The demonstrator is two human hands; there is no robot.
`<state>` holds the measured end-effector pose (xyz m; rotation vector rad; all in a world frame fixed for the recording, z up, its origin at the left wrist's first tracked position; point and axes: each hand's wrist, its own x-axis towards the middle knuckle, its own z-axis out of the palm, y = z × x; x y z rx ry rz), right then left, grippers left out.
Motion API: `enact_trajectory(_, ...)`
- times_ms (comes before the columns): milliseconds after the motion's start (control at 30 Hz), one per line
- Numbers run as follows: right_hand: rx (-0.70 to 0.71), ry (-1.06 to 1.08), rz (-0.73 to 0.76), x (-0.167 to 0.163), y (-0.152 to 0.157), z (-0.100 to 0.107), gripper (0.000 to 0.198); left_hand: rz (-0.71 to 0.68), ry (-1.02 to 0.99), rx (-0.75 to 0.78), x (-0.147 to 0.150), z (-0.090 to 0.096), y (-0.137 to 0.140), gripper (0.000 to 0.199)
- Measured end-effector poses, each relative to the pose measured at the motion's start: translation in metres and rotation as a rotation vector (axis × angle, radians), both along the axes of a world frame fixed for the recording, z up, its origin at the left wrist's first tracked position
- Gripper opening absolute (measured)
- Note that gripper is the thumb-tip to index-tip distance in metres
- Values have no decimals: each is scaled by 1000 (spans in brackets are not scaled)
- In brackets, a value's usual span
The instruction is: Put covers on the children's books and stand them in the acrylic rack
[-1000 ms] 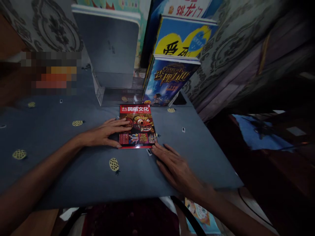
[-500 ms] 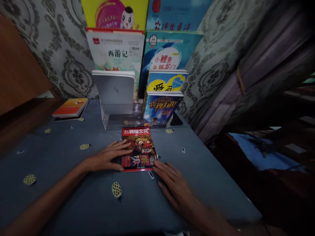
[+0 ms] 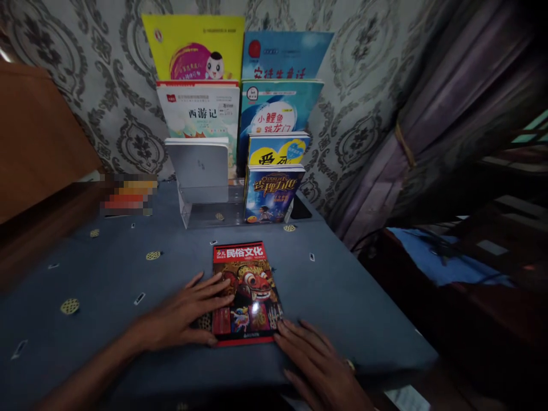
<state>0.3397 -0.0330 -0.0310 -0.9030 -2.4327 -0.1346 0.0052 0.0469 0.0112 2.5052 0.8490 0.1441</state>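
Folk-culture book point(image 3: 250, 285) lies flat between left hand point(image 3: 186, 314) and right hand point(image 3: 319, 362)

The left hand is open, fingers spread apart over the left side of the cover, thumb at the lower-left corner. The right hand is also unclenched, its extended fingertips against the lower-right corner. The book rests face up on the blue-gray tablecloth point(image 3: 346, 302), in front of a clear display stand point(image 3: 209, 216) holding a gray-covered book point(image 3: 199, 168) and a blue Charlie book point(image 3: 274, 197).

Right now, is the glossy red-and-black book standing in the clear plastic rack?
No, the book lies flat on the dark blue cloth.
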Motion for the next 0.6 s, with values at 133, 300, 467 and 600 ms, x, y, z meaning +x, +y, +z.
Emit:
enact_trajectory(133,62,45,25,10,-30,-17,54,-13,20,16,4,3,-40,72)
enact_trajectory(300,113,71,52,21,-53,-38,46,-40,47,65,8,-8,-79,94)
enact_trajectory(467,181,198,49,18,-51,-42,38,-6,119,244,18,-22,-94,97)
enact_trajectory(600,100,225,83,18,-43,-25,44,-6,63,460,23,-27,-94,81)
